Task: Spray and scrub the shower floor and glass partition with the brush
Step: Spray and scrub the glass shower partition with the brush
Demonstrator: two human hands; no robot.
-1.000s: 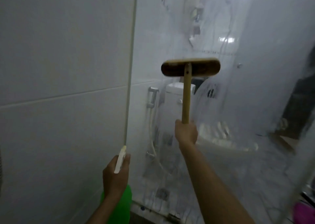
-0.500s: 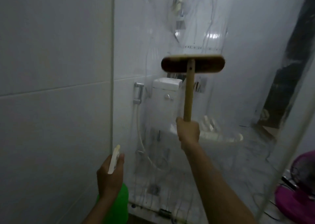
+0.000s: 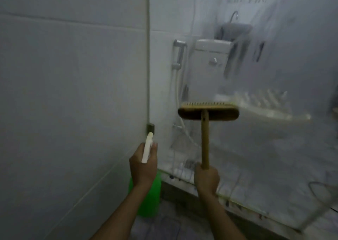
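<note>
My right hand (image 3: 206,179) grips the lower end of a wooden brush handle, held upright. The wide brush (image 3: 208,112) head sits against the wet, streaked glass partition (image 3: 265,139), about halfway down the pane. My left hand (image 3: 143,164) holds a green spray bottle (image 3: 149,199) with a white nozzle, beside the pane's left edge near the tiled wall. The shower floor (image 3: 164,227) shows dimly below the bottle.
A white tiled wall (image 3: 73,93) fills the left half. Through the glass stand a toilet tank (image 3: 210,64), a hand sprayer with hose (image 3: 178,57) and a sink. A low curb (image 3: 237,205) runs under the pane.
The brush head has swept down the glass from high on the pane to mid-height, and my view has dropped with it. My left hand keeps its hold on the bottle.
</note>
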